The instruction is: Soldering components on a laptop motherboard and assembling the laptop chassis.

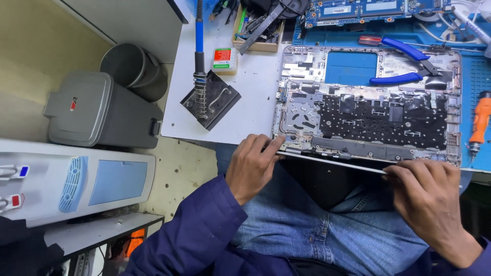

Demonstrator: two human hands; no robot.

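Note:
An opened laptop base (368, 115) lies on the white bench, its bare metal frame and black keyboard backing facing up. My left hand (253, 163) pinches the near left corner of the thin panel (332, 162) that hangs off the bench edge below the base. My right hand (427, 191) grips the same thin edge at the near right. Both hands sit above my lap in blue jeans.
Blue-handled pliers (404, 64) lie on the laptop's far side. A soldering iron in its stand (204, 94) is at the left, an orange screwdriver (480, 120) at the right. A circuit board (368, 10) lies at the back. A grey bin (99, 110) stands on the floor.

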